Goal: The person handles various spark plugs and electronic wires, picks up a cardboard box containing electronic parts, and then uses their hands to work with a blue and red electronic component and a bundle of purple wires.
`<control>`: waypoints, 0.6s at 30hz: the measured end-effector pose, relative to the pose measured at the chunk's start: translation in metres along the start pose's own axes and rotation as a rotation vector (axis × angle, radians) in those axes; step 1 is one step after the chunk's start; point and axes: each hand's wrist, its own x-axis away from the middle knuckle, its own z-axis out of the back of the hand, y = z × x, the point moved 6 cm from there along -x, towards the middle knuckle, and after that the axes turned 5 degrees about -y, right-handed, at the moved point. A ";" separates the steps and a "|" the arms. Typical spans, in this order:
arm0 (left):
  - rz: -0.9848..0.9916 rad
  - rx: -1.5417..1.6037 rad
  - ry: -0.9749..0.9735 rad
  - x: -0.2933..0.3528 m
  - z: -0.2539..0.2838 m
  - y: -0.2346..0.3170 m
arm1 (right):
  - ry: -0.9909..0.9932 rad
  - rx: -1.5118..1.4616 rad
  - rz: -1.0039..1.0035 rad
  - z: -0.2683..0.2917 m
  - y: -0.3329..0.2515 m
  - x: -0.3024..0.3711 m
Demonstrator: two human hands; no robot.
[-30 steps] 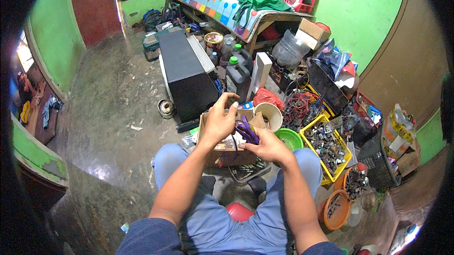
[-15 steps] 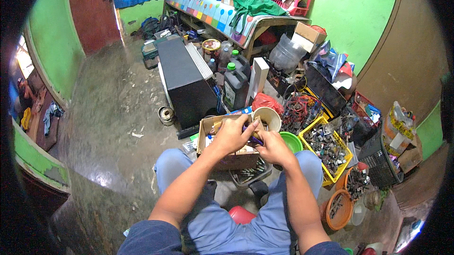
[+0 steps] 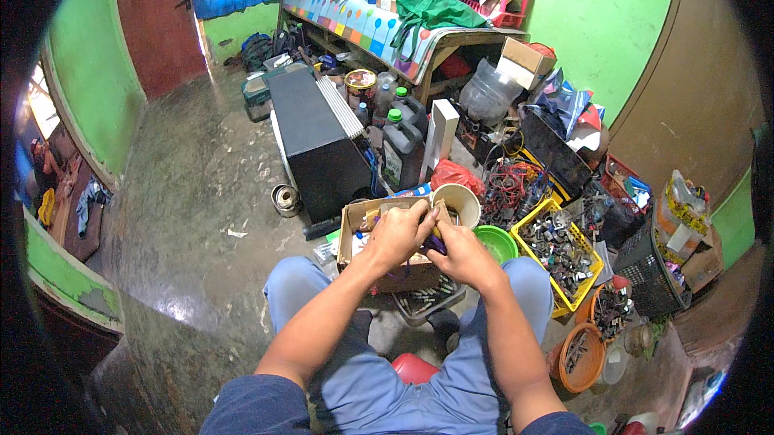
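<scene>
My left hand [image 3: 397, 235] and my right hand [image 3: 465, 254] meet above an open cardboard box [image 3: 407, 278] between my knees. Both are closed on a small item with purple and brownish-yellow parts [image 3: 436, 241]. Fingers cover most of it, so its kind does not show. Inside the box are small mixed pieces, partly hidden by my left hand. A cream bucket [image 3: 476, 208] stands just beyond my right hand, with a green basin [image 3: 496, 243] beside it. Under the box's near side sits a clear tray [image 3: 427, 299] of small parts.
To the right are a yellow crate [image 3: 592, 274] of small parts, an orange bowl [image 3: 582, 358] and a black basket [image 3: 653, 266]. A black cabinet [image 3: 314, 145] and a dark jerrycan [image 3: 401, 153] stand ahead. Tangled wires [image 3: 516, 189] lie beyond the green basin.
My hands have drawn closer together, with the left fingers and thumb curled in more tightly. More purple shows beside my right hand's fingers. The box stays in place.
</scene>
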 end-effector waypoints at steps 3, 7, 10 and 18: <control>-0.025 0.058 0.049 -0.001 0.004 0.000 | 0.022 -0.044 -0.059 -0.002 0.000 -0.002; 0.084 0.293 0.112 -0.006 0.020 0.000 | 0.132 -0.180 -0.086 0.006 0.011 -0.007; 0.122 0.263 0.057 -0.007 0.028 -0.004 | 0.269 -0.297 -0.093 0.023 0.007 -0.009; 0.126 0.756 -0.151 -0.004 0.017 -0.007 | 0.300 -0.974 -0.163 0.017 0.024 -0.008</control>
